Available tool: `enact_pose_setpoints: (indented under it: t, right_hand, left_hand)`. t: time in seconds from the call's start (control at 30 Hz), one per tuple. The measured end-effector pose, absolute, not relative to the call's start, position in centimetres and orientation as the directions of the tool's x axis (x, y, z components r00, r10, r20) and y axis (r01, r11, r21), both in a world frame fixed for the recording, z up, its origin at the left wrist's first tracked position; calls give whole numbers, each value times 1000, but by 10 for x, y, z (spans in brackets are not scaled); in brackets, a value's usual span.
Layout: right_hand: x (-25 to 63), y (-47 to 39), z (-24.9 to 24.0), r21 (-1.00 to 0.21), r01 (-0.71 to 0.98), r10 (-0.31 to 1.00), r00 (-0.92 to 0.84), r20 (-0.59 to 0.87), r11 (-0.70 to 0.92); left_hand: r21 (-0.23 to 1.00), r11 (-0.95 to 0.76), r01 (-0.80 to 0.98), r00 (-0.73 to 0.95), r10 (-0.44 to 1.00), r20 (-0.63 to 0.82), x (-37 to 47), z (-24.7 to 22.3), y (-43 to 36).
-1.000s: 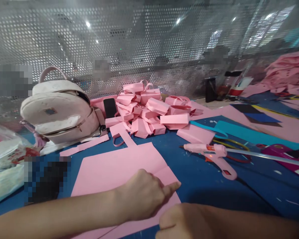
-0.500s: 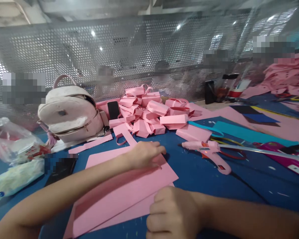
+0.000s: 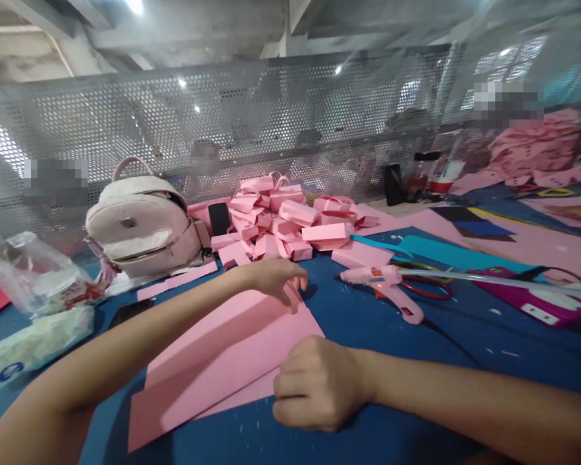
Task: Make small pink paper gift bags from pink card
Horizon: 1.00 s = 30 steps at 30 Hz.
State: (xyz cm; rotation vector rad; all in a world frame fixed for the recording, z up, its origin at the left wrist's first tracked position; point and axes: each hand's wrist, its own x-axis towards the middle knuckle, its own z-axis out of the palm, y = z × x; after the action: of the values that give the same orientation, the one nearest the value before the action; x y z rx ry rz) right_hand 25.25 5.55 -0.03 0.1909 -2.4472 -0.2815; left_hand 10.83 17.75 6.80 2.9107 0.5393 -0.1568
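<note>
Folded pink paper sheets [image 3: 213, 361] lie overlapping at a slant on the blue table before me. Above their far right corner is my left hand [image 3: 278, 281], its fingers curved and the thumb apart, with nothing visible between them. My right hand [image 3: 314, 384] is curled into a fist against the sheets' near right edge. What its fingers may enclose is hidden. To the right of both hands a pink glue gun [image 3: 380, 281] lies on its side with a clear glue stick [image 3: 465, 278] sticking out of its back.
Beyond the sheets are a heap of folded pink paper pieces [image 3: 281, 219], a phone [image 3: 219, 218] and a white backpack [image 3: 140, 226]. A plastic bag [image 3: 24, 271] and a soft packet [image 3: 43, 349] lie left. At right are a magenta power strip [image 3: 537, 303] and turquoise paper [image 3: 465, 255].
My left hand has spread its thumb away from its fingers above the sheets. The view has tilted up slightly, and my right fist stays by the paper edge.
</note>
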Motion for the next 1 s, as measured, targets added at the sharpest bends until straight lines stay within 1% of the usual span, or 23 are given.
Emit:
enact_pose_setpoints:
  t: [0.13,0.27,0.37,0.43,0.53,0.63,0.83,1.0]
  right_hand:
    - [253,57,-1,240,-81,-210,-787,580,967]
    - [254,57,0,210,-70,-170,-844,508,975]
    - [255,56,4,190,-68,-149,-880,451,979]
    - [255,54,8,164,-42,-110,-895,432,986]
    - [257,50,17,70,0,-30,-905,424,998]
    - [260,44,26,-20,7,14,-912,409,1000]
    - [271,33,38,-53,69,84,-927,366,996]
    - [274,32,41,-105,112,143,-915,376,988]
  left_hand:
    - [84,-923,376,915,356,-189,99,64,178]
    - [20,-908,420,893,408,-192,90,68,180]
    - [25,-908,419,889,404,-217,77,76,177]
    - [33,-911,412,889,393,-233,68,78,173]
    - [24,-909,417,887,401,-230,59,75,168]
    - [9,-901,434,882,423,-209,55,68,166]
    - [30,-899,437,877,419,-235,49,65,170]
    - [45,-904,425,871,395,-292,56,67,175]
